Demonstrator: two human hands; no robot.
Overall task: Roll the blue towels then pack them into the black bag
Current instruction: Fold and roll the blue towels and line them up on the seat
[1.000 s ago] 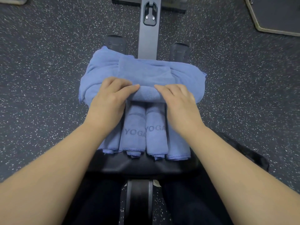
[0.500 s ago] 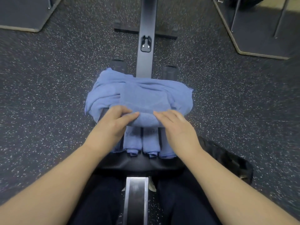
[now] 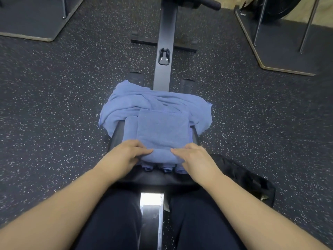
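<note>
**Rolling a blue towel on a gym machine seat**

A speckled rubber floor (image 3: 54, 109) surrounds a machine's black seat (image 3: 155, 179), serving as the table. A black bag (image 3: 248, 179) lies right of it. A loose towel heap (image 3: 144, 101) sits beyond a flat towel (image 3: 162, 130). That towel's roll, a second ago farther out, has come to the near edge, covering finished rolls (image 3: 165, 169) and their "YOGA" lettering; no writing is legible now. Left hand (image 3: 124, 156) and right hand (image 3: 194, 157) press it, each grip curled round the roll.

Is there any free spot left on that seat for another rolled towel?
Hardly. The seat shows only bare strips beside the rolled towels and in front of both hands. The speckled floor either side is free.
</note>
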